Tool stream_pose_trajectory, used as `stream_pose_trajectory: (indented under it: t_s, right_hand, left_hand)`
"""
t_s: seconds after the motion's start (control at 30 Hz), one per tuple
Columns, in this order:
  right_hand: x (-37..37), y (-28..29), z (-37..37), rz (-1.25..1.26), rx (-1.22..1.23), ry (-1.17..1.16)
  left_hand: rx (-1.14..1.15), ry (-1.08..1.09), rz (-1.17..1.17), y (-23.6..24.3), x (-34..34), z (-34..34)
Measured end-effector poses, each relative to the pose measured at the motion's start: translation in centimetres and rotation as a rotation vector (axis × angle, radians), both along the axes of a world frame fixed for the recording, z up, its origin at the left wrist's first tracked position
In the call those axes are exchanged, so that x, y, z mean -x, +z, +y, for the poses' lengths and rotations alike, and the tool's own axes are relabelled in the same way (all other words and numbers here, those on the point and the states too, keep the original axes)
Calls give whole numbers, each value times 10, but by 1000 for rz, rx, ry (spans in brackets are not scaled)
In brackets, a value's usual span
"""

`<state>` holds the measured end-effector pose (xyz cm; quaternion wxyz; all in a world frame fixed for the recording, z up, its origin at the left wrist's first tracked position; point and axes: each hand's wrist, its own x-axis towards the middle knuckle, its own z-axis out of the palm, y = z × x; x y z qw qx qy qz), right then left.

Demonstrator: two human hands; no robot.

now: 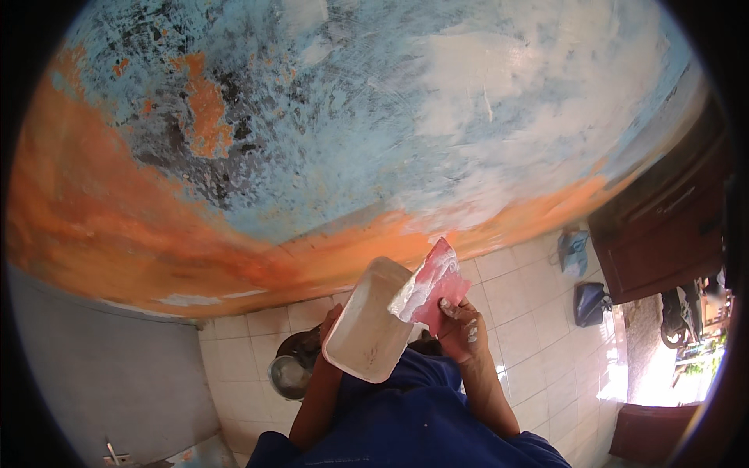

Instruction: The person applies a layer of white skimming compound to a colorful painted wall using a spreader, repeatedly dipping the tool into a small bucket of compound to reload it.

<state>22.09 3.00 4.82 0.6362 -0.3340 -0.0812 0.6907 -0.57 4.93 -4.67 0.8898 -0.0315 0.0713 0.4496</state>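
Observation:
My left hand (331, 324) grips the left side of a shallow off-white rectangular tray (363, 331), tilted in front of my body. A thin pale film and a few smears coat its inside. In my right hand (462, 331) is a pink flat spreader (441, 288), pinched between thumb and fingers. White filler paste lies along the spreader's left edge, which is close to the tray's right rim; whether they touch I cannot tell. White paste also marks my right thumb and fingers. Ahead stands a wall (499, 101) with blue, orange and dark worn patches and whitish smears.
Behind my left forearm, a clear round container (290, 377) stands on the pale tiled floor (538, 343). A dark blue bag (591, 304) and a light blue bag (573, 253) lie at the right. A dark brown door (663, 226) opens onto a bright outside with a motorcycle (679, 320).

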Motion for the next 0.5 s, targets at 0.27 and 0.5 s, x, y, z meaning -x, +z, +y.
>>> stream_pose_trajectory:
  t_s: [0.27,0.5]
  right_hand:
    - [7,-2,3,-32,-45,-15]
    - [15,-6,15,-20,-89,-29]
  left_hand:
    - [44,10,39,-5,6,2]
    - [53,4,69,-11,11,6]
